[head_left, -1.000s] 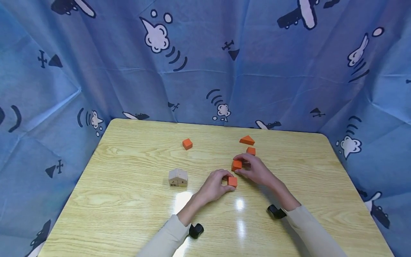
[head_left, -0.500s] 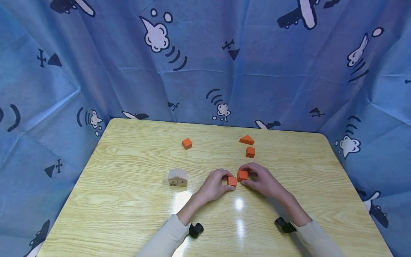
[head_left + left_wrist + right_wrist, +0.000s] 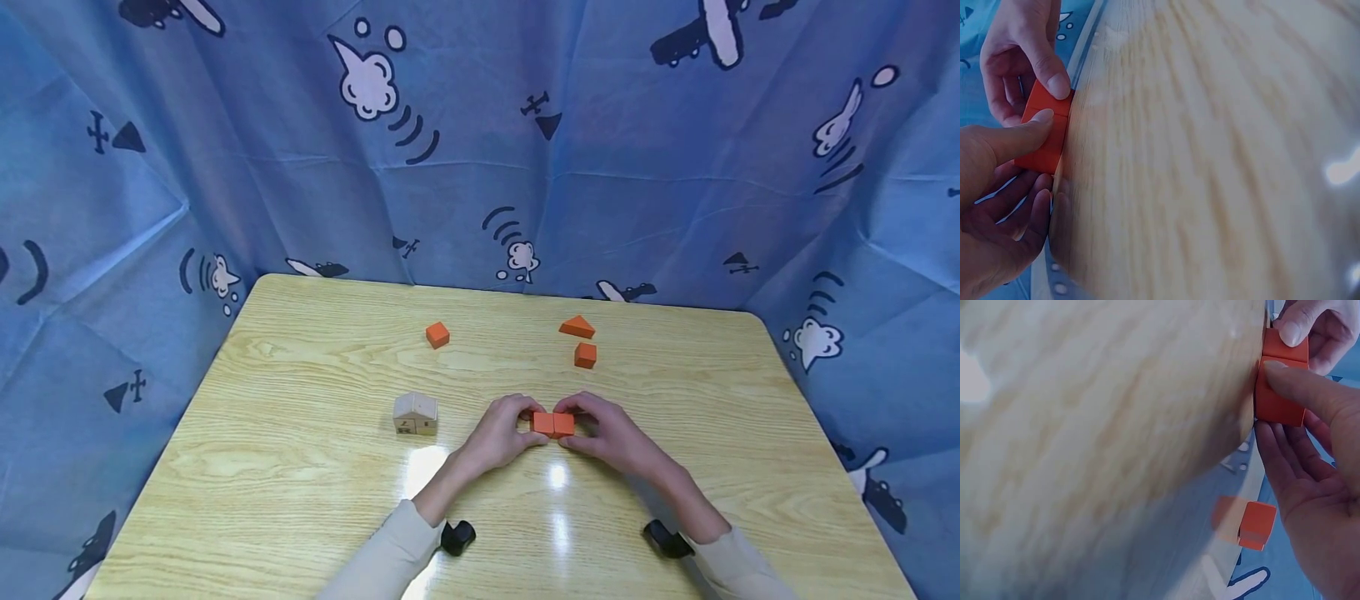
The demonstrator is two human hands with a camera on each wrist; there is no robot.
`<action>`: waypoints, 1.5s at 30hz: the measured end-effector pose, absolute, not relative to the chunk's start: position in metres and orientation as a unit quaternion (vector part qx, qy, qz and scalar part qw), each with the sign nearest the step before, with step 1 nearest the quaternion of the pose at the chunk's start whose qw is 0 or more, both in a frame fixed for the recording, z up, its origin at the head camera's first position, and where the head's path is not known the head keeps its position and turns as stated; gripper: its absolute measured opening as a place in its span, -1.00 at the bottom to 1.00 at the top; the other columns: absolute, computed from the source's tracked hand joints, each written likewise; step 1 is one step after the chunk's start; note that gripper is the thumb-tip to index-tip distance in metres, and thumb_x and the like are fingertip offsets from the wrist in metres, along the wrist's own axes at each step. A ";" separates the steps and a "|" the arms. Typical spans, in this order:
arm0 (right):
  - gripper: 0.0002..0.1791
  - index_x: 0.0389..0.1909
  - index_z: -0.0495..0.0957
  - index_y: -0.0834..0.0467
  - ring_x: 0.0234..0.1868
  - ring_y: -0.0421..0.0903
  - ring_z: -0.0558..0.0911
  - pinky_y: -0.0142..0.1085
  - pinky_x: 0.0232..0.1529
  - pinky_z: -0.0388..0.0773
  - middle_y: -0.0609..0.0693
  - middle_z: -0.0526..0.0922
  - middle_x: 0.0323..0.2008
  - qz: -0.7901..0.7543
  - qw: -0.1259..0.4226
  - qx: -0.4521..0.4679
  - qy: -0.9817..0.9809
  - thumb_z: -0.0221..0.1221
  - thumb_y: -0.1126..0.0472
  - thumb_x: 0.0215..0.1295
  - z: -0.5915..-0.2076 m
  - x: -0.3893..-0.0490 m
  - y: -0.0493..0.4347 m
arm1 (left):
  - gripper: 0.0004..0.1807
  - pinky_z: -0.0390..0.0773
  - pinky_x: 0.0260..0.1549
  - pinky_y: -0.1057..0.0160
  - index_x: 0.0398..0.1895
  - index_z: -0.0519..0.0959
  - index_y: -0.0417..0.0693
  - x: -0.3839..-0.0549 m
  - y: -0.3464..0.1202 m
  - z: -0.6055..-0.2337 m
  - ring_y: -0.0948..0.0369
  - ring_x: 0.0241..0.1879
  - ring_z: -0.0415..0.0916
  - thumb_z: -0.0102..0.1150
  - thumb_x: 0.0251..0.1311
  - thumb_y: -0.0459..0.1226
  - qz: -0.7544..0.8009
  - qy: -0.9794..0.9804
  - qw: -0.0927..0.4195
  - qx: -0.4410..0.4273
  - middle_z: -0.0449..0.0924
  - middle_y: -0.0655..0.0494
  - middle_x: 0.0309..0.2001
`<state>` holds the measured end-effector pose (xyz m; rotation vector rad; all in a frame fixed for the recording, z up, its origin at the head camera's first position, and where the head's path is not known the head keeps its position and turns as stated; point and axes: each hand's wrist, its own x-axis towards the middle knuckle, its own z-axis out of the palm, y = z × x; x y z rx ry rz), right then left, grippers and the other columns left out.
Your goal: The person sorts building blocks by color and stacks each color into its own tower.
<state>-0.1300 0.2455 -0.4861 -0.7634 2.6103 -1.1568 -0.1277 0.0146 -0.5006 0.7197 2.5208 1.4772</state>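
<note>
Two orange cubes sit side by side on the table, their faces together. My left hand (image 3: pixel 498 435) pinches the left orange cube (image 3: pixel 543 424) between thumb and fingers. The right orange cube (image 3: pixel 564 425) is pinched the same way by my right hand (image 3: pixel 613 432). Both wrist views show each thumb on the near face, with the left cube (image 3: pixel 1054 145) and right cube (image 3: pixel 1280 400) low against the tabletop. The far faces are hidden behind the fingers.
On the wooden table (image 3: pixel 300 500), a small house shape of pale wooden blocks (image 3: pixel 416 415) stands left of my hands. Farther back are an orange cube (image 3: pixel 438 335), another orange cube (image 3: pixel 586 356) and an orange triangular block (image 3: pixel 577 327). A blue patterned curtain (image 3: pixel 450 150) surrounds the table.
My right hand has brought its cube toward me and then leftward against the left cube, uncovering the cube behind it. My left hand has stayed in place with its cube.
</note>
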 end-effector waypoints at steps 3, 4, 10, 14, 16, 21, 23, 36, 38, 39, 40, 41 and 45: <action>-0.60 0.05 0.61 0.09 0.04 -0.08 0.65 -0.07 0.13 0.62 -0.08 0.64 -0.02 -0.386 0.091 -0.259 0.881 0.46 0.30 0.21 -0.486 -0.129 0.244 | -0.70 0.55 -0.12 0.37 -0.11 0.70 -0.20 -0.128 0.014 -0.501 0.16 -0.16 0.59 0.55 0.09 -0.35 0.486 0.838 0.062 0.241 0.67 0.05 -0.19; -0.60 0.05 0.61 0.08 0.04 -0.08 0.65 -0.07 0.13 0.62 -0.08 0.64 -0.02 -0.383 0.092 -0.258 0.882 0.46 0.29 0.21 -0.486 -0.129 0.244 | -0.69 0.54 -0.13 0.39 -0.11 0.70 -0.19 -0.127 0.014 -0.501 0.16 -0.16 0.58 0.55 0.09 -0.34 0.485 0.838 0.062 0.241 0.67 0.06 -0.19; -0.50 0.14 0.58 0.13 0.09 -0.07 0.64 -0.07 0.17 0.60 -0.07 0.63 0.04 -0.379 0.123 -0.250 0.882 0.49 0.20 0.20 -0.481 -0.132 0.246 | -0.70 0.52 -0.14 0.41 -0.10 0.70 -0.19 -0.128 0.013 -0.501 0.17 -0.17 0.57 0.55 0.11 -0.33 0.486 0.838 0.065 0.241 0.66 0.07 -0.20; -0.38 0.23 0.54 0.15 0.13 -0.04 0.63 -0.04 0.20 0.58 -0.03 0.62 0.11 -0.374 0.152 -0.244 0.882 0.51 0.09 0.17 -0.473 -0.139 0.250 | -0.69 0.55 -0.10 0.39 -0.08 0.70 -0.19 -0.128 0.013 -0.501 0.20 -0.15 0.57 0.54 0.12 -0.32 0.487 0.839 0.070 0.234 0.67 0.07 -0.17; -0.38 0.23 0.54 0.17 0.13 0.00 0.63 0.00 0.20 0.58 0.01 0.63 0.12 -0.370 0.158 -0.245 0.882 0.49 0.06 0.20 -0.469 -0.144 0.253 | -0.69 0.56 -0.09 0.38 -0.08 0.70 -0.18 -0.127 0.014 -0.501 0.22 -0.14 0.57 0.54 0.12 -0.31 0.487 0.839 0.073 0.232 0.67 0.07 -0.17; -0.51 0.20 0.56 0.25 0.09 0.07 0.66 0.06 0.15 0.60 0.11 0.66 0.08 -0.370 0.139 -0.256 0.882 0.37 0.11 0.36 -0.461 -0.158 0.256 | -0.69 0.56 -0.07 0.38 -0.08 0.70 -0.17 -0.127 0.014 -0.502 0.27 -0.14 0.57 0.54 0.13 -0.31 0.486 0.840 0.077 0.229 0.67 0.10 -0.16; -0.58 0.17 0.57 0.27 0.05 0.05 0.67 0.06 0.13 0.62 0.13 0.67 0.05 -0.374 0.125 -0.257 0.883 0.33 0.15 0.41 -0.458 -0.165 0.255 | -0.69 0.57 -0.07 0.38 -0.08 0.70 -0.17 -0.126 0.014 -0.502 0.27 -0.13 0.57 0.54 0.13 -0.32 0.487 0.839 0.079 0.227 0.67 0.10 -0.16; -0.74 0.07 0.62 0.30 -0.02 0.00 0.66 0.04 0.09 0.63 0.10 0.69 -0.06 -0.387 0.093 -0.240 0.885 0.26 0.28 0.45 -0.446 -0.208 0.225 | -0.69 0.54 -0.09 0.40 -0.10 0.70 -0.18 -0.128 0.014 -0.502 0.22 -0.15 0.58 0.55 0.10 -0.32 0.485 0.841 0.066 0.230 0.66 0.10 -0.19; -0.74 0.06 0.61 0.31 -0.01 0.03 0.66 0.05 0.08 0.63 0.10 0.68 -0.06 -0.391 0.091 -0.244 0.883 0.26 0.27 0.46 -0.444 -0.214 0.220 | -0.70 0.54 -0.09 0.40 -0.11 0.70 -0.18 -0.128 0.014 -0.503 0.22 -0.15 0.58 0.56 0.09 -0.33 0.486 0.840 0.064 0.232 0.66 0.09 -0.19; -0.74 0.06 0.61 0.32 -0.01 0.04 0.66 0.05 0.08 0.63 0.11 0.68 -0.06 -0.392 0.090 -0.246 0.882 0.25 0.28 0.46 -0.444 -0.217 0.217 | -0.70 0.54 -0.08 0.40 -0.11 0.70 -0.18 -0.128 0.014 -0.503 0.22 -0.15 0.58 0.55 0.10 -0.33 0.487 0.840 0.064 0.231 0.66 0.09 -0.19; -0.74 0.07 0.61 0.32 -0.01 0.05 0.66 0.06 0.08 0.62 0.12 0.69 -0.06 -0.392 0.092 -0.246 0.881 0.25 0.28 0.46 -0.444 -0.219 0.214 | -0.70 0.54 -0.07 0.39 -0.11 0.70 -0.17 -0.128 0.014 -0.503 0.22 -0.14 0.58 0.55 0.10 -0.33 0.488 0.839 0.065 0.231 0.66 0.09 -0.18; -0.74 0.07 0.60 0.33 -0.01 0.06 0.66 0.06 0.09 0.62 0.12 0.69 -0.05 -0.392 0.094 -0.247 0.881 0.24 0.29 0.47 -0.443 -0.222 0.211 | -0.70 0.54 -0.07 0.39 -0.12 0.70 -0.17 -0.128 0.013 -0.503 0.22 -0.14 0.58 0.55 0.10 -0.33 0.489 0.838 0.064 0.233 0.67 0.09 -0.18; -0.72 0.10 0.59 0.34 0.00 0.06 0.66 0.04 0.11 0.61 0.16 0.70 -0.03 -0.384 0.104 -0.249 0.883 0.24 0.30 0.46 -0.443 -0.234 0.198 | -0.71 0.53 -0.05 0.37 -0.12 0.70 -0.16 -0.129 0.012 -0.503 0.22 -0.13 0.59 0.55 0.10 -0.33 0.486 0.839 0.061 0.237 0.67 0.10 -0.18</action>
